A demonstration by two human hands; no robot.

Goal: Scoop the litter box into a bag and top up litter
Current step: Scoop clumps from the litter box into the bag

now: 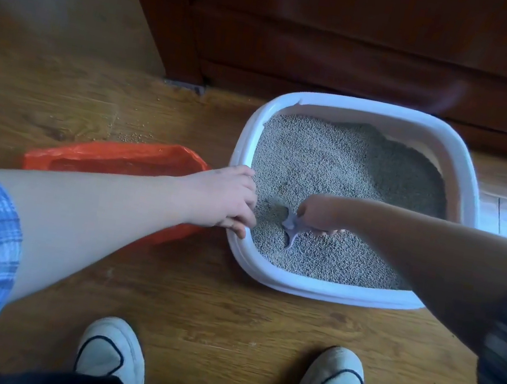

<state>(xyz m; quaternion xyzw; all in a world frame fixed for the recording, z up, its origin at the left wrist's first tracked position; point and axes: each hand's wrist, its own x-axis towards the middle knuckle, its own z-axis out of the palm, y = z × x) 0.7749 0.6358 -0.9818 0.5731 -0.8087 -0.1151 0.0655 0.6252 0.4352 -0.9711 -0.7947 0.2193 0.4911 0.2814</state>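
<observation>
A white litter box stands on the wooden floor, filled with grey granular litter. My left hand grips the box's left rim, fingers curled over the edge. My right hand reaches into the box and holds a pale grey scoop whose blade is dug into the litter near the front left. An orange plastic bag lies open on the floor just left of the box, partly hidden under my left forearm.
Dark wooden furniture stands right behind the box. Loose litter grains are scattered on the floor behind the bag. My two white shoes stand in front of the box.
</observation>
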